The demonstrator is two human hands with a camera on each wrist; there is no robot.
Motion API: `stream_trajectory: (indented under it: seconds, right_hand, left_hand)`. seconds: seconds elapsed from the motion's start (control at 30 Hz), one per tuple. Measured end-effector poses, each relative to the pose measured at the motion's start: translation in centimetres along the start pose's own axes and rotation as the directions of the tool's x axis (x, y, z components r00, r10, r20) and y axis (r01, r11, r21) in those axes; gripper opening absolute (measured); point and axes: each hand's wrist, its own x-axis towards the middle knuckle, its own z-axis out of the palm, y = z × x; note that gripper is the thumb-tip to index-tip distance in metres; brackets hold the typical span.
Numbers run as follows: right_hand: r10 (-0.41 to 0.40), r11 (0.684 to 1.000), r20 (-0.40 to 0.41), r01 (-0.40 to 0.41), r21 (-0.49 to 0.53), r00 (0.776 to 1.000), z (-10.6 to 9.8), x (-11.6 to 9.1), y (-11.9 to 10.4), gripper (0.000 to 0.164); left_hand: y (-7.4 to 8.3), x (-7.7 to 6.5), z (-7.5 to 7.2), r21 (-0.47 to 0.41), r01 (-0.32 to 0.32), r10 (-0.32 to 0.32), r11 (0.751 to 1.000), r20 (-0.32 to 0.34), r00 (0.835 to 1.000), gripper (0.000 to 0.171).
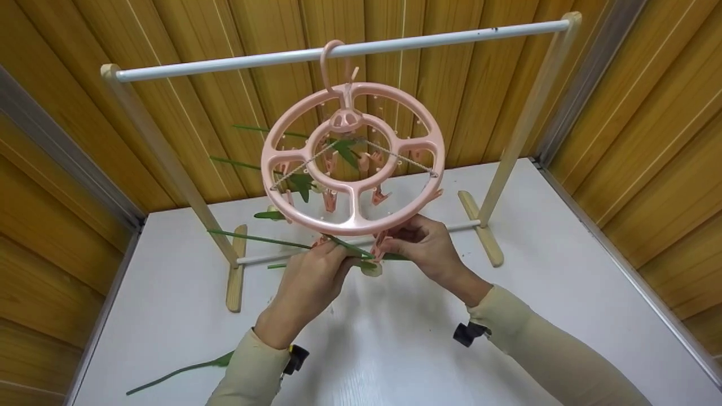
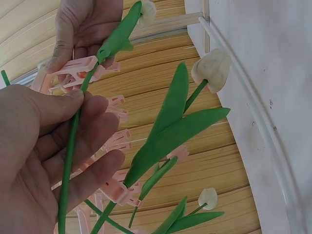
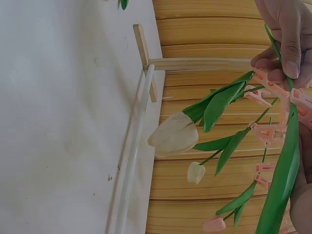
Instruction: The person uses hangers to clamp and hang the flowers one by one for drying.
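My left hand [image 1: 313, 282] pinches the green stem [image 2: 69, 161] of an artificial tulip between thumb and fingers. At that stem, my right hand [image 1: 431, 248] grips a pink clothespin [image 2: 80, 67] under the near rim of the round pink hanger [image 1: 352, 226]. The stem passes through the clip's jaws, just below the leaf [image 2: 122, 31]; its white bloom [image 2: 147, 13] shows beyond. Beside the left fingers, a white tulip [image 2: 212, 71] hangs in another clip [image 2: 115, 190]. Further tulips, white [image 3: 196, 172] and pink [image 3: 214, 224], hang from clips farther round.
The hanger hooks over the white bar [image 1: 225, 65] of a rack with wooden legs [image 1: 169, 163] and feet [image 1: 236, 282]. A loose green stem [image 1: 175, 373] lies on the white table [image 1: 536, 338], partly behind the left sleeve. A wood-panelled wall [image 1: 479, 84] stands close behind.
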Motion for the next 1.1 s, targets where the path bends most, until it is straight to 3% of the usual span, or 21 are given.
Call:
stream_trajectory:
  seconds: [0.87, 1.1]
  right_hand:
    - [0.005, 0.997, -0.003, -0.006, -0.08, 1.0, 0.0, 0.06, -0.34, 0.029]
    - [0.021, 0.999, -0.007, -0.021, -0.045, 1.0, 0.2, 0.02, -0.52, 0.029]
  left_hand:
    - [-0.05, 0.04, -0.06, 0.03, -0.053, 0.055, 0.998, -0.04, 0.998, 0.014]
    - [0.03, 0.03, -0.15, 0.012, -0.056, 0.056, 0.998, -0.054, 0.997, 0.015]
